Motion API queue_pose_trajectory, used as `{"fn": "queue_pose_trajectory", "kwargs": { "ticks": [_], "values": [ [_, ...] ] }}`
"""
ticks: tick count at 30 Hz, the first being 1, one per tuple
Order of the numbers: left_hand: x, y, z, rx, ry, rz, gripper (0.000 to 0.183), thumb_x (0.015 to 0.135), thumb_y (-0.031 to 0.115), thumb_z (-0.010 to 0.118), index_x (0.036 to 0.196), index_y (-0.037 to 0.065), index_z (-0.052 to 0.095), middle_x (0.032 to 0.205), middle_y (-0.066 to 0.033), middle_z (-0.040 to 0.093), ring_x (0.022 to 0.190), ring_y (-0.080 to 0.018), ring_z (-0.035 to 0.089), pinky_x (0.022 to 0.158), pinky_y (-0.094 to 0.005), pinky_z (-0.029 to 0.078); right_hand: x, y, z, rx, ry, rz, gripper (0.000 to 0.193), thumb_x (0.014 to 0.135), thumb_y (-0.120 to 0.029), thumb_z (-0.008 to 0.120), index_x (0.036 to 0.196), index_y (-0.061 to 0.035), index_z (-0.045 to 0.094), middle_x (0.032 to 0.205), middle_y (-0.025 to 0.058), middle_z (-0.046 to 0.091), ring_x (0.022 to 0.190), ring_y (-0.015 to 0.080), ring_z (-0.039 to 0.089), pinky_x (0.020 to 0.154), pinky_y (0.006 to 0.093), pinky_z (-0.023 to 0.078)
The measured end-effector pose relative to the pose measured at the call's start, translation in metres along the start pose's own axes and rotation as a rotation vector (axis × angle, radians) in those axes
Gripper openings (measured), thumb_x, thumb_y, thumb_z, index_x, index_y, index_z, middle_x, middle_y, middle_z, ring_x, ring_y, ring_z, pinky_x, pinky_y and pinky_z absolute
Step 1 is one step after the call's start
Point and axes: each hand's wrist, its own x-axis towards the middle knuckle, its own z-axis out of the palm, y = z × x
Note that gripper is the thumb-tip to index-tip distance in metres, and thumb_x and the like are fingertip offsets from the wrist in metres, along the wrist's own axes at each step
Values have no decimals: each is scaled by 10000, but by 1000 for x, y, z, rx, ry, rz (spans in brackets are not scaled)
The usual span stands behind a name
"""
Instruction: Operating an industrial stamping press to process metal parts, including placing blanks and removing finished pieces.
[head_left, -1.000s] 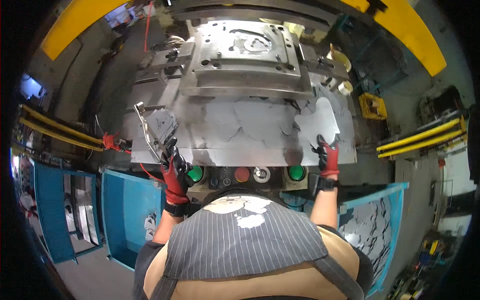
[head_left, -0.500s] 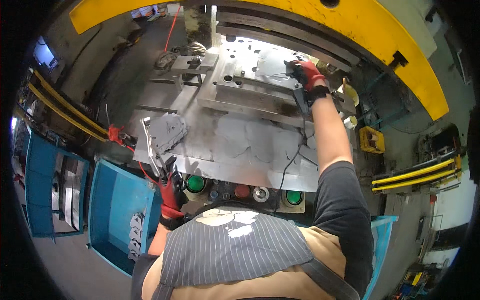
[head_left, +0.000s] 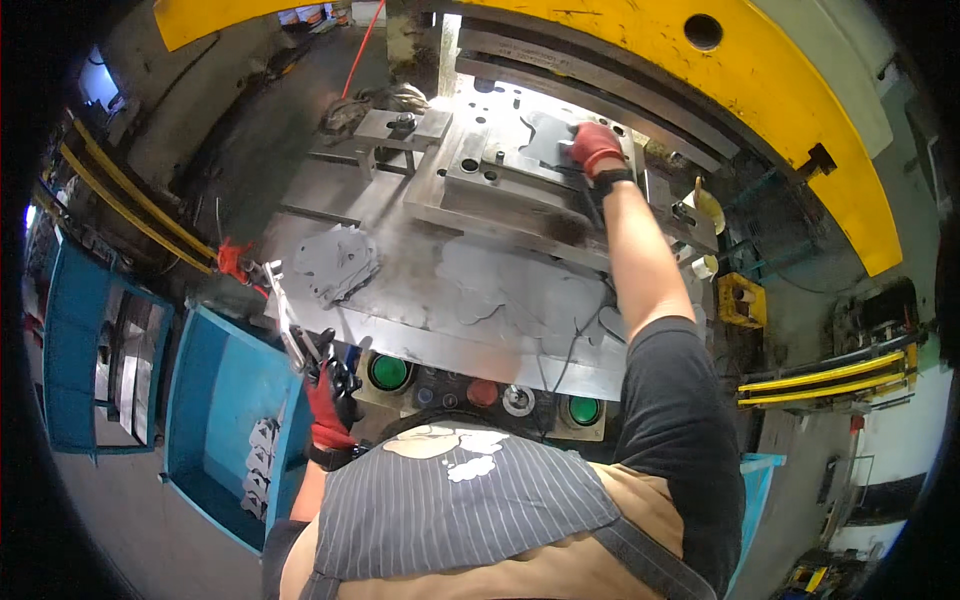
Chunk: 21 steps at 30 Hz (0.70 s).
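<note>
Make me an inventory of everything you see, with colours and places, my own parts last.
bench: one, grey, centre
metal block: one, silver, upper centre
flat piece: one, grey, on metal block
stacked pieces: several, grey, left on bench
loose pieces: several, grey, middle of bench
hand tool: one, silver, lower left
large buttons: two green, one red, lower centre
bins: at least two, blue, left
crate: one, yellow, right
beam: one, yellow, top
apron: one, dark striped, bottom
right hand: one, red glove, at flat piece
left hand: one, red-black glove, holding hand tool
</note>
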Motion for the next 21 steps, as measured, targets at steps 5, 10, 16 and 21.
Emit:
{"fn": "queue_pose_trajectory", "kwargs": {
  "ticks": [5,10,16,21],
  "values": [
    [18,15,22,624,-129,392,329,792,117,513,1118,79,484,862,-31,484,674,-76,469,528,-197,433,-8,-38,6,316,31,-67,510,612,-396,683,1045,-157,560,1057,121,554,990,280,518,842,353,419],
    [24,17,28,426,-107,416,333,807,91,475,1140,65,463,678,37,416,564,-56,403,559,-211,350,-35,-4,-9,129,288,-65,519,693,-423,596,1127,-150,508,1207,136,438,1107,277,416,919,365,339],
    [18,14,26,-117,-153,-21,324,814,87,464,1137,68,477,743,27,473,589,-37,427,491,-168,360,-32,10,8,-34,119,-109,571,775,-475,457,1260,-190,356,1319,105,309,1243,277,228,1010,362,198],
    [22,-2,6,840,-162,443,390,751,138,528,1132,83,462,954,-21,533,934,-133,453,867,-348,257,-29,19,9,157,204,-30,611,739,-437,518,1221,-80,399,1253,179,379,1162,317,349,960,349,285]
  ]
}}
